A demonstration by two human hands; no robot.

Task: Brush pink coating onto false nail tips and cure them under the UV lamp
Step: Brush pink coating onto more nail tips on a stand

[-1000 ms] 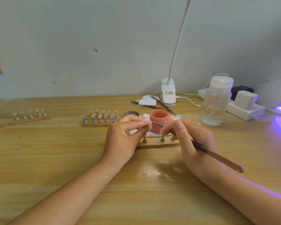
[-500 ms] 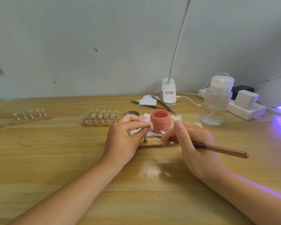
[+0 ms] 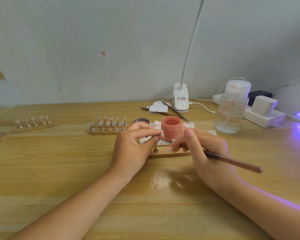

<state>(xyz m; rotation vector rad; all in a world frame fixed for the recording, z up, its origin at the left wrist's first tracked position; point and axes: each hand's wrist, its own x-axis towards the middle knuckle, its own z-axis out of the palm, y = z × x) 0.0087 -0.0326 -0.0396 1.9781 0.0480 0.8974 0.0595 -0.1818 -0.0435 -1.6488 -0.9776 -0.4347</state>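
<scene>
My left hand point(image 3: 133, 146) pinches a small nail tip on its stand point(image 3: 160, 135) between thumb and forefinger, just left of the open pink jar point(image 3: 171, 128). My right hand point(image 3: 204, 153) grips a brown brush point(image 3: 232, 161), and its thin tip point(image 3: 168, 141) lies right below the pinched nail tip. Under both hands lies a cork holder strip point(image 3: 168, 153) with one brass stand point(image 3: 156, 149) and a bare metal disc. The UV lamp point(image 3: 296, 101) glows purple at the far right.
Two more cork strips with clear nail tips point(image 3: 109, 125) point(image 3: 35, 124) lie to the left. A clear pump bottle point(image 3: 232, 110), a white power strip point(image 3: 260, 113), a clip lamp point(image 3: 180, 99), white pads and spare brushes point(image 3: 171, 110) stand at the back. A dark lid point(image 3: 140, 121) sits behind my left hand.
My right hand lowered and swung the brush, so its tip moved from the jar's front down to the nail tip. My left hand stayed in place.
</scene>
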